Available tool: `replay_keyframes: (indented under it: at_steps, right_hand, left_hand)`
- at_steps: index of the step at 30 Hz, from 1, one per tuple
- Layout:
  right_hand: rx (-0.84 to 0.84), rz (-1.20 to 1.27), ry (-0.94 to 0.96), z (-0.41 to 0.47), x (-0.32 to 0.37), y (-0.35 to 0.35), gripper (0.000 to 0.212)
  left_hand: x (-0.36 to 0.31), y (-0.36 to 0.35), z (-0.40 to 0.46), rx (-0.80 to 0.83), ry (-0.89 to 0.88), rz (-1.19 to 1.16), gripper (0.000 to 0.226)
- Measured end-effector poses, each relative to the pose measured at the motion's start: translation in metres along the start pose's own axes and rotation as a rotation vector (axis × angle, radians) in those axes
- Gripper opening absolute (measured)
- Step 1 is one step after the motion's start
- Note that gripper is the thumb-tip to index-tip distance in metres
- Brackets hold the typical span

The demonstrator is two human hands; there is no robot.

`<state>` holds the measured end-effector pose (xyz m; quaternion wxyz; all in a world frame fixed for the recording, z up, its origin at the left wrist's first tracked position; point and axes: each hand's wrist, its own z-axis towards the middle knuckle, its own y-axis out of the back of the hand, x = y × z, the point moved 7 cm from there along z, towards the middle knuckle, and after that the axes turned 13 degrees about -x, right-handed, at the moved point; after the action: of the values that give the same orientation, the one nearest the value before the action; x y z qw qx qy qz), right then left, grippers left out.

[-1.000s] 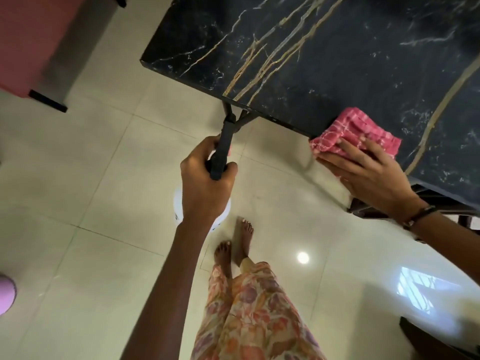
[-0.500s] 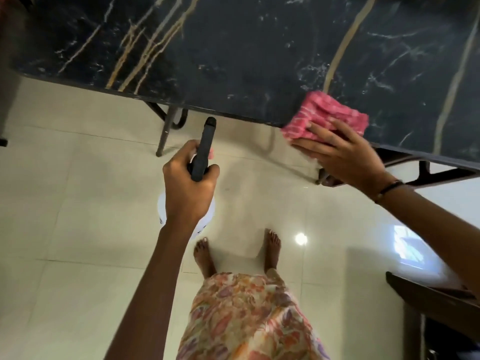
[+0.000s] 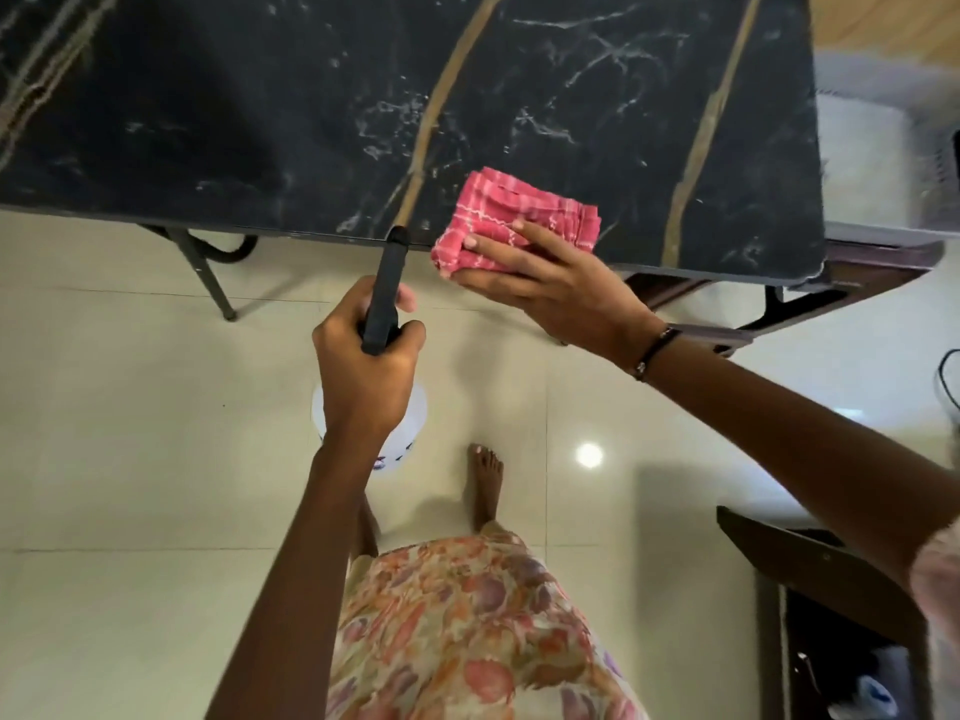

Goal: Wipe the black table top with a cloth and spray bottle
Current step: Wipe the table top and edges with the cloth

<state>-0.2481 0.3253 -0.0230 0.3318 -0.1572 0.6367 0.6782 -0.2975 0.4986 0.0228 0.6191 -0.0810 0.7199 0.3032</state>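
Note:
The black marble-patterned table top (image 3: 260, 122) with gold and white veins fills the upper view. A folded pink checked cloth (image 3: 514, 215) lies at its near edge, and my right hand (image 3: 550, 288) presses on it with fingers spread. My left hand (image 3: 369, 366) grips the spray bottle by its black head (image 3: 387, 283), whose nozzle points at the table edge. The bottle's white body (image 3: 410, 439) hangs below my fist, mostly hidden by it.
Cream floor tiles (image 3: 130, 407) lie below the table, with my bare feet and floral dress near the bottom. A black table leg (image 3: 208, 278) stands at left. Dark wooden furniture (image 3: 810, 579) sits at lower right. A white appliance (image 3: 872, 148) is beyond the table's right end.
The view has shifted right along the table. My right hand has slid the cloth rightward along the near edge. My left hand followed with the spray bottle, its nozzle now at the table edge.

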Motion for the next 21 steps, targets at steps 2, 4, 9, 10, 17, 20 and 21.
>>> replay_keyframes:
  at_steps: [2, 4, 9, 10, 17, 20, 21]
  right_hand:
    - [-0.016, -0.021, 0.007, -0.04, -0.014, 0.003, 0.074]
    - [-0.035, -0.048, -0.018, -0.092, -0.032, 0.005, 0.079]
    - [0.028, -0.076, -0.024, -0.213, -0.068, 0.015, 0.06]
    - [0.04, -0.065, -0.003, -0.222, -0.071, 0.015, 0.059]
    - [0.021, -0.01, 0.041, -0.15, -0.047, 0.002, 0.075]
    - [-0.012, -0.029, 0.042, -0.073, -0.031, 0.004, 0.086]
    - [-0.028, -0.01, 0.031, -0.045, -0.024, 0.007, 0.082]
  left_hand:
    - [0.0, -0.011, -0.006, 0.003, 0.008, 0.004, 0.021]
    - [0.002, -0.015, -0.009, -0.004, 0.024, 0.001, 0.021]
    - [0.003, -0.018, -0.014, -0.018, 0.031, 0.014, 0.022]
    - [0.003, -0.018, -0.015, -0.016, 0.027, 0.016, 0.022]
    - [0.004, -0.001, -0.009, -0.064, 0.058, 0.001, 0.022]
    - [-0.001, 0.019, -0.005, -0.08, 0.069, -0.018, 0.022]
    - [-0.002, 0.028, -0.003, -0.091, 0.077, -0.024, 0.022]
